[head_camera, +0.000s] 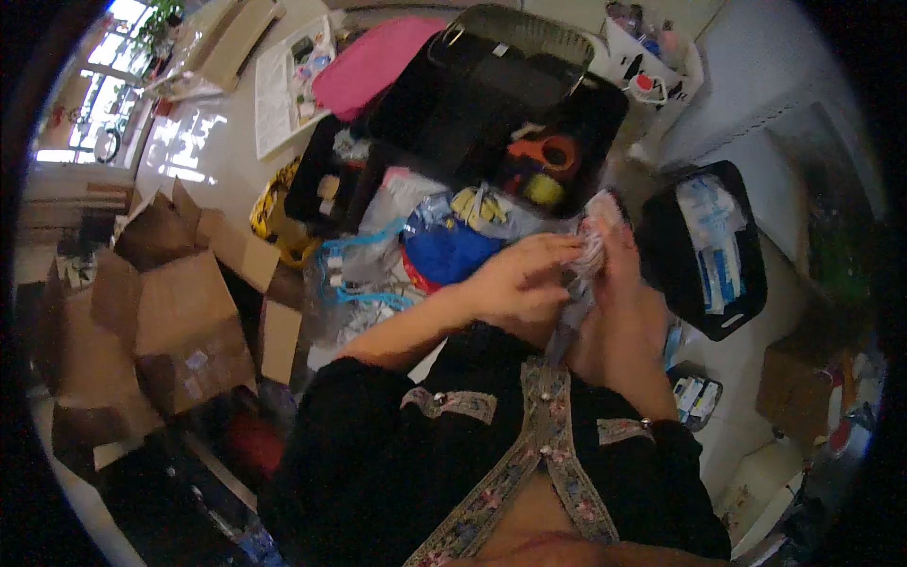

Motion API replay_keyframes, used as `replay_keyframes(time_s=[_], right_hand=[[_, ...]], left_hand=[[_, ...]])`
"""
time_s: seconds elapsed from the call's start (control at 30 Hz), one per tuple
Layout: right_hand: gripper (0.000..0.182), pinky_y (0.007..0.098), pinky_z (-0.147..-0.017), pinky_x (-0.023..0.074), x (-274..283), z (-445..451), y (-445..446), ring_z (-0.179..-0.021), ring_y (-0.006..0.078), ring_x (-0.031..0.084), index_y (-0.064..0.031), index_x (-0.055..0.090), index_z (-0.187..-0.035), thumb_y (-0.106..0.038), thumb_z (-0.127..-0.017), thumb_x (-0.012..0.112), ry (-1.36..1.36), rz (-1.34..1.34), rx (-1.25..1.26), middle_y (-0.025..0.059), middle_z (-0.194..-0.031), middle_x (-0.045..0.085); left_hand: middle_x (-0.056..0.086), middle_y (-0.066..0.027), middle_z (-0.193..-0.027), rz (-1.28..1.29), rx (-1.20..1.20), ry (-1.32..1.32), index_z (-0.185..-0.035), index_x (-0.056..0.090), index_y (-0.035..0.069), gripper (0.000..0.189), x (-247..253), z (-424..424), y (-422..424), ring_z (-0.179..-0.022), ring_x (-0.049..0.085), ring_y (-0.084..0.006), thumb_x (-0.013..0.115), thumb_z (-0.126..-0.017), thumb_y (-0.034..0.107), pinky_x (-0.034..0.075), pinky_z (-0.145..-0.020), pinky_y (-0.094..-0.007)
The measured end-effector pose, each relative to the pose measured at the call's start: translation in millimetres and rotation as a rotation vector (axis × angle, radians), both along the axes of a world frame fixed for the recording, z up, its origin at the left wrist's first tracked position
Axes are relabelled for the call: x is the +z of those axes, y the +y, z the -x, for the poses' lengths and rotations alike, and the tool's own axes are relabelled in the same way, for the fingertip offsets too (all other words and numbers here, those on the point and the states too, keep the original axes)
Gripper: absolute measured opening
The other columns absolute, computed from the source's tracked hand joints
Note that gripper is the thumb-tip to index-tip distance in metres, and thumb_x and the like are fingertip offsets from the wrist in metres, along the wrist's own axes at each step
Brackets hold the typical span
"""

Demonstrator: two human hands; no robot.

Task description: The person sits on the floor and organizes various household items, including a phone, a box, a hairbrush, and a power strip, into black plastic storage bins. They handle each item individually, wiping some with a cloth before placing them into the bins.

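Note:
A crumpled clear plastic bag [588, 259] with pinkish and white parts is held upright in front of my chest. My right hand [618, 273] grips it from the right side. From the left, the fingertips of my left hand [524, 280] pinch the same bag. Motion blur hides what the bag contains. Just beyond my left forearm lie a blue cloth-like bundle [450, 241] and a clear pouch with a light blue edge [365, 237]. A yellow patterned packet [482, 207] rests by the bundle.
A large black bin [439, 106] ahead holds orange and yellow-green items. On the right stands a black tray [666, 234] with blue-and-white packets. Open cardboard boxes [188, 326] crowd the left. A pink lid-like object [382, 64] and a white bag [666, 74] are farther back.

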State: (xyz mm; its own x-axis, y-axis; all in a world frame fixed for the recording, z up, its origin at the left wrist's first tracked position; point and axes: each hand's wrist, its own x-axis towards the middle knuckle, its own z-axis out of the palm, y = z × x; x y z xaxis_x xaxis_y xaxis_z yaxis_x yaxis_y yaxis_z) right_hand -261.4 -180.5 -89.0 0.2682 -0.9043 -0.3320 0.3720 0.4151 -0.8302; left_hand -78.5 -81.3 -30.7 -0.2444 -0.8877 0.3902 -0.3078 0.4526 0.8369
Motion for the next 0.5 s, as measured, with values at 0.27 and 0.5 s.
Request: replay_keyframes(time_s=[0.27, 0.5], right_hand=[[0.032, 0.0295, -0.072, 0.0525, 65, 18, 27, -0.084, 0.0151, 0.063, -0.0094, 0.06, -0.115, -0.034, -0.095, 0.061, 0.074, -0.274, -0.069, 0.0036, -0.097, 0.064], [0.037, 0.0277, -0.063, 0.0502, 44, 14, 16, -0.072, 0.0124, 0.059, -0.0125, 0.061, -0.109, -0.047, -0.098, 0.054, 0.103, -0.298, -0.079, -0.0001, -0.084, 0.06]], left_hand=[[0.069, -0.0091, -0.103, -0.605, 1.024, 0.909, -0.112, 0.062, 0.003, 0.022, -151, -113, 80, -0.085, 0.064, -0.0157, 0.059, -0.093, 0.014, 0.051, -0.073, -0.028], [0.064, -0.0049, -0.094, -0.993, 1.111, 1.119, -0.113, 0.058, 0.007, 0.031, -290, -138, 113, -0.075, 0.062, -0.0188, 0.069, -0.087, 0.022, 0.051, -0.066, -0.0305]])
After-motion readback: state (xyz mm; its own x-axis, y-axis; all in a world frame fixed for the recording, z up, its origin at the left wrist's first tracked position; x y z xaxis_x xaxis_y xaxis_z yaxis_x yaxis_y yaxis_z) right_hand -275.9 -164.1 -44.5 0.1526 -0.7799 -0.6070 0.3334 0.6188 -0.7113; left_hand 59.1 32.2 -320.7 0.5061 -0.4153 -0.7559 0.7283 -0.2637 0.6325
